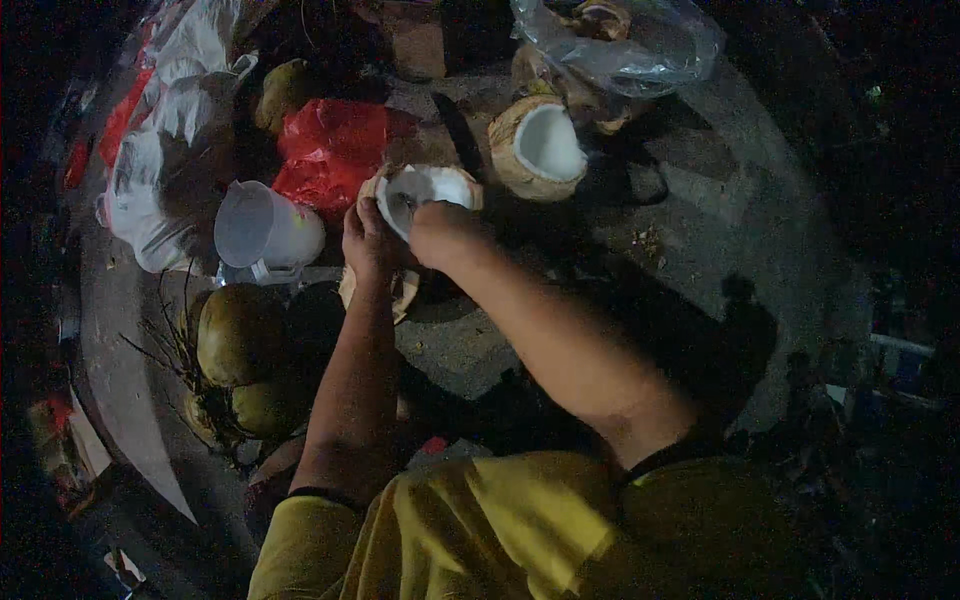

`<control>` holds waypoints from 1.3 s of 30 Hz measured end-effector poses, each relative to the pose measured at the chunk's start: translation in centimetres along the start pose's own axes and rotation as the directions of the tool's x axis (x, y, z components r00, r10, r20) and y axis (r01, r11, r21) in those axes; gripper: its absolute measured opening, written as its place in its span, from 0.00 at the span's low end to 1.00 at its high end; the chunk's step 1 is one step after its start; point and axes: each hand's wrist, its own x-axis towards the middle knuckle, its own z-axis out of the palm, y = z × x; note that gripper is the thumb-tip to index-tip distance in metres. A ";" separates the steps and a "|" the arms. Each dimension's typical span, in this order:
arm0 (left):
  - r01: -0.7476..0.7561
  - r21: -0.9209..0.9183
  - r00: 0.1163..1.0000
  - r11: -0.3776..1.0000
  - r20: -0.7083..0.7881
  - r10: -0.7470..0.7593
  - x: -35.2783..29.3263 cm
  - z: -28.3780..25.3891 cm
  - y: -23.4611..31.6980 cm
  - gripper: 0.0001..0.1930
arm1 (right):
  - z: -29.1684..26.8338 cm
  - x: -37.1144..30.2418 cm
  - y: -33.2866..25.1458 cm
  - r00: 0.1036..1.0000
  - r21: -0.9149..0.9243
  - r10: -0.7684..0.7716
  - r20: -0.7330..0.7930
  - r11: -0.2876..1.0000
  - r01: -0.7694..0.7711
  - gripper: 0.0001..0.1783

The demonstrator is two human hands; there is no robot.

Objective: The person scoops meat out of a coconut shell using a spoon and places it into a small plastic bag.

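Note:
An opened coconut half [455, 187], white inside with a tan husk rim, is tilted in front of me. My left hand [366, 242] grips its near left edge, fingers wrapped over the rim. At its near right rim is my right hand [440, 236], closed in a fist-like grip and partly covering the hollow; what it holds, if anything, I cannot make out. Below my hands lies a piece of cut husk [404, 298], partly hidden by my left wrist. To the right stands another opened coconut half [553, 143], its white hollow facing right.
Left of my hands are a translucent plastic jug [245, 226], a red plastic bag [335, 145] and a white plastic bag [172, 150]. Whole green-brown coconuts [238, 335] with stems lie nearer. A clear plastic bag [650, 60] and husk scraps are at the far right.

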 end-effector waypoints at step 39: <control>-0.004 -0.005 0.988 1.000 -0.154 0.003 0.8 1.4 -0.8 0.16 | 3.3 1.9 2.9 0.978 -0.229 -0.204 -0.051 0.955 0.188 0.18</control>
